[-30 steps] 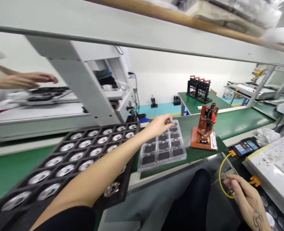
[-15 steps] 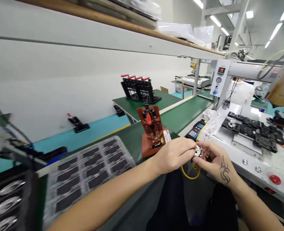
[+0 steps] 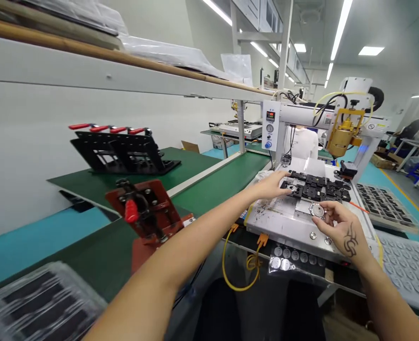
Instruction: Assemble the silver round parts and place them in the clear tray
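My right hand point(image 3: 339, 225) pinches a round silver watch case point(image 3: 316, 211) between thumb and fingers, in front of the dispensing machine's bed. Its pale flat disc side faces me. My left hand point(image 3: 271, 185) reaches over the bed with thumb and forefinger apart, at the left end of a row of black fixtures point(image 3: 314, 189). Close to its fingertips a round metal part point(image 3: 292, 188) sits in the leftmost fixture. Whether the fingertips touch that part I cannot tell.
A gold dispensing head point(image 3: 340, 137) hangs above the bed. A red-handled clamp press point(image 3: 145, 213) stands left, beside a clear compartment tray point(image 3: 49, 303). Black trays point(image 3: 385, 203) lie at right. A yellow cable point(image 3: 230, 279) loops below the machine. A person point(image 3: 301, 142) is behind it.
The view has swung right toward the machine. My left hand has let go of the watch case and moved to the black fixtures. My right hand keeps the case, now over the bed's front.
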Available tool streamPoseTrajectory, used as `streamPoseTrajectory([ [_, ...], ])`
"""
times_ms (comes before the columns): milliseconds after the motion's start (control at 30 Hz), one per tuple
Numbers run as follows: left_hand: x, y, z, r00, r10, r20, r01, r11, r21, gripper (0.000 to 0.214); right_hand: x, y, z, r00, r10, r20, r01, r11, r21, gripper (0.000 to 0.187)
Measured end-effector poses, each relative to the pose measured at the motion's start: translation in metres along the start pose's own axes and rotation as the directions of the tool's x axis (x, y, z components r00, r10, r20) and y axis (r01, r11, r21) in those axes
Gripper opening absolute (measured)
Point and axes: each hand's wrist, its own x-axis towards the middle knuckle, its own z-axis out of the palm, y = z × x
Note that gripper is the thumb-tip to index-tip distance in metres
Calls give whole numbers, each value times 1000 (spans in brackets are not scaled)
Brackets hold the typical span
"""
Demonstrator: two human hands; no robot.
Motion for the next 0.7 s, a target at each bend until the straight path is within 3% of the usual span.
streamPoseTrajectory([
  [133, 49, -21, -2, 981, 11, 194, -5, 1000, -29, 59, -12, 8, -29, 999, 44, -2, -44, 998, -43, 41],
  [333, 67, -33, -4, 964, 59, 259, -38, 996, -85, 43, -8, 14, -46, 997, 50, -58, -56, 994, -96, 43],
  [433, 69, -30, -7, 974, 85, 209, -57, 989, -134, 41, 21, 17, -32, 999, 37, -20, -39, 990, -135, 42],
  [533, 63, -22, -13, 990, 110, 89, -89, 973, -212, 46, 62, 25, -7, 996, -5, 87, 24, 975, -221, 41],
  [700, 30, -1, -28, 987, 128, -98, -153, 934, -324, 53, 128, 41, 39, 947, -14, 321, 114, 948, -297, 32],
])
